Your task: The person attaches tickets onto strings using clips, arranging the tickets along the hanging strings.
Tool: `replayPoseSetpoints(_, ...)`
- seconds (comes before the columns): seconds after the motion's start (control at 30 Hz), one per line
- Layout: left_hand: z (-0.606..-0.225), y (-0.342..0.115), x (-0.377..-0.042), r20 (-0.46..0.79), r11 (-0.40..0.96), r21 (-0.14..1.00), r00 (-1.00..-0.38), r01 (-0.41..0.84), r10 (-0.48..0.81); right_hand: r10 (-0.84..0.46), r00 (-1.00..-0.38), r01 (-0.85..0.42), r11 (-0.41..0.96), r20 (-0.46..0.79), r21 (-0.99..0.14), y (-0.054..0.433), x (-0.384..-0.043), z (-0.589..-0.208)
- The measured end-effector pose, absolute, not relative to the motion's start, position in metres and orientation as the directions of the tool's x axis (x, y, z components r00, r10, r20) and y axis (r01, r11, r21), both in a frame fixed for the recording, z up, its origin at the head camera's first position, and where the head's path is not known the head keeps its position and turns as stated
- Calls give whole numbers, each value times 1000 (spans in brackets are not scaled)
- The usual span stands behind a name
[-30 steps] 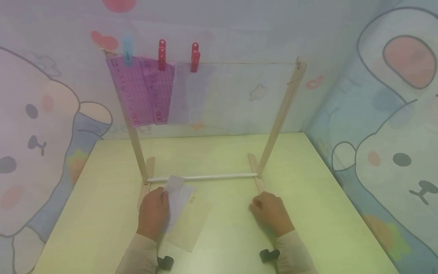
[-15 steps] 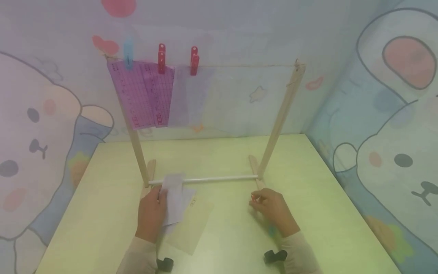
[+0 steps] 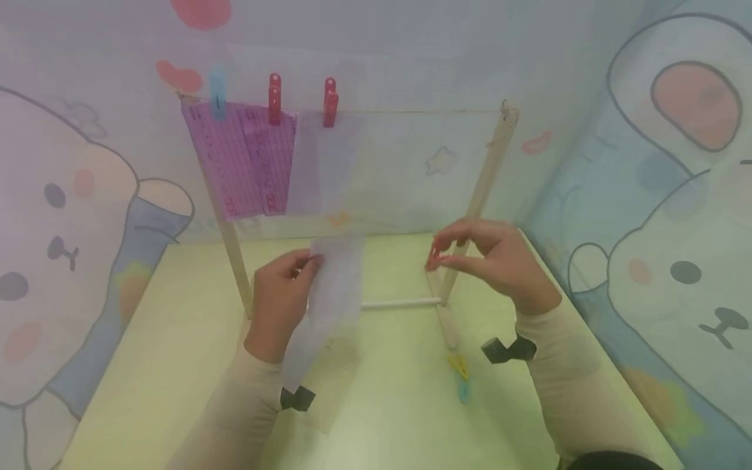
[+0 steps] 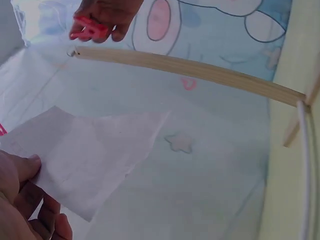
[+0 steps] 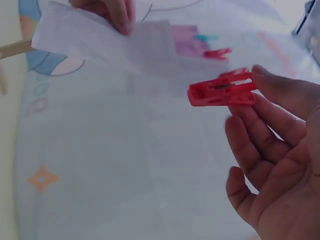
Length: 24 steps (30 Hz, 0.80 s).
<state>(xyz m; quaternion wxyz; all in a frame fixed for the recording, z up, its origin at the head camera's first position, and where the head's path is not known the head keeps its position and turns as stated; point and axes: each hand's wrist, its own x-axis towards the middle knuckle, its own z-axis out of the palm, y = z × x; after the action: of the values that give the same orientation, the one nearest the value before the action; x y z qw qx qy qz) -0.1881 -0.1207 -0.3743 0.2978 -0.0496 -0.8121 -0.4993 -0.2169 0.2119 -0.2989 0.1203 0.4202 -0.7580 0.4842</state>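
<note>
My left hand (image 3: 279, 307) pinches a pale lilac paper sheet (image 3: 339, 281) by its edge, raised above the table in front of the rack. In the left wrist view the thumb lies on the sheet (image 4: 100, 155). My right hand (image 3: 508, 264) pinches a red clothespin (image 5: 220, 93) between thumb and fingers, near the rack's right post (image 3: 490, 163). Along the string are a light blue clothespin (image 3: 218, 94), a red clothespin (image 3: 274, 101) and another red clothespin (image 3: 330, 104). Purple printed sheets (image 3: 235, 163) and a paler lilac sheet (image 3: 311, 173) hang from it.
On the table (image 3: 399, 405) a yellow clothespin (image 3: 458, 367) and a turquoise clothespin (image 3: 464, 392) lie near the right foot of the rack. A pale yellow sheet (image 3: 329, 391) lies front left of centre. A white rod (image 3: 402, 303) joins the rack's feet.
Both hands have risen from the table, the left carrying the pale sheet up and the right the red clothespin. The yellow and turquoise clothespins now show where the right hand was.
</note>
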Motion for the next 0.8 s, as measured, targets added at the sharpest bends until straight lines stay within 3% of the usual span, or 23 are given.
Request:
replayPoseSetpoints(0.17,-307,-104,-213,575,404,786,-795,469,-196,-425,-497,-859,119,757,-497,179,-231,-228)
replayPoseSetpoints(0.27,-279,-97,-229,564,333,807,-804,488,-188,-337,-477,-877,121,812,-465,159,-236,-195)
replayPoseSetpoints(0.43,-250,-89,-241,400,244,904,-897,352,-189,-263,-555,-827,68,789,-558,128,-228,-151)
replayPoseSetpoints(0.57,-240,-85,-242,300,219,941,-934,257,-192,-263,-603,-774,-34,753,-632,114,-232,-136)
replayPoseSetpoints(0.8,-238,-81,-245,300,199,945,-932,261,-202,-273,-619,-780,103,736,-618,101,-250,-128)
